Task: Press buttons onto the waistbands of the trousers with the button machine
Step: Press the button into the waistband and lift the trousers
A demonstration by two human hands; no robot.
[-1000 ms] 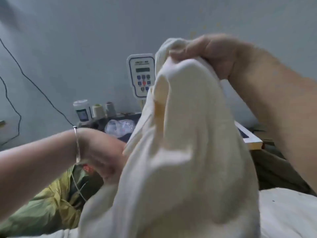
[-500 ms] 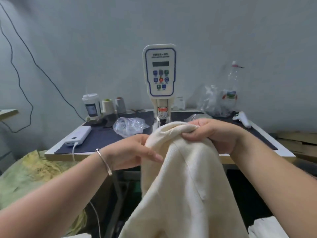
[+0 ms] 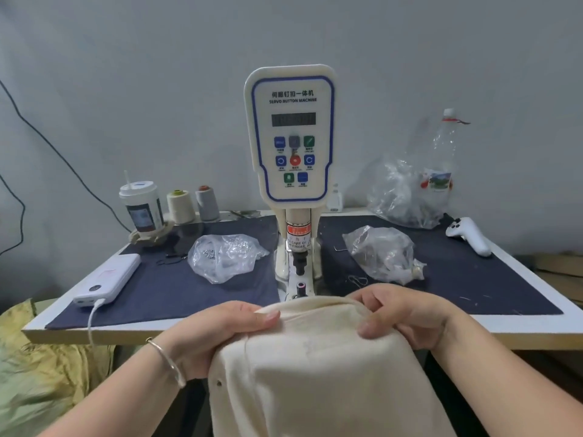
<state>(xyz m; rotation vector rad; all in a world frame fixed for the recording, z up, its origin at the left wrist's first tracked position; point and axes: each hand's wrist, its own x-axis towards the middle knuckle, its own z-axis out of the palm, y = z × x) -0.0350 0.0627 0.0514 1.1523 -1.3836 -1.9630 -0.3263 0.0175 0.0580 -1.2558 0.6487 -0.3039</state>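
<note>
Head view, what have the hands got?

— Both hold the cream trousers (image 3: 318, 373) at the folded top edge. The left hand (image 3: 217, 332) has its thumb lying on top of the cloth and its fingers tucked under the edge, so it grips the fabric; a thin bracelet (image 3: 167, 361) sits on that wrist. The right hand (image 3: 400, 313) has its fingers curled over the rim of the cloth with the thumb pressing on the near face, pinching it.

— Where are the trousers against the machine?

— Bunched up at the near edge of the table (image 3: 473, 334), just in front of the base of the button machine (image 3: 291, 137). The rest of the cloth hangs down toward the camera. Whether the top edge touches the lower die I cannot tell. A small dark eyelet shows low on the left side of the fabric.

— What else is on the table?

— A dark mat (image 3: 176, 288) covers it. Left of the machine lie a clear plastic bag (image 3: 225, 257), a white power bank (image 3: 108, 280) with a cable plugged in, a lidded cup (image 3: 142, 206) and two thread cones (image 3: 192, 203). Right of it lie another plastic bag (image 3: 385, 253), a white handheld controller (image 3: 470, 236), and at the back a plastic bottle (image 3: 441, 165) behind a third bag.
</note>
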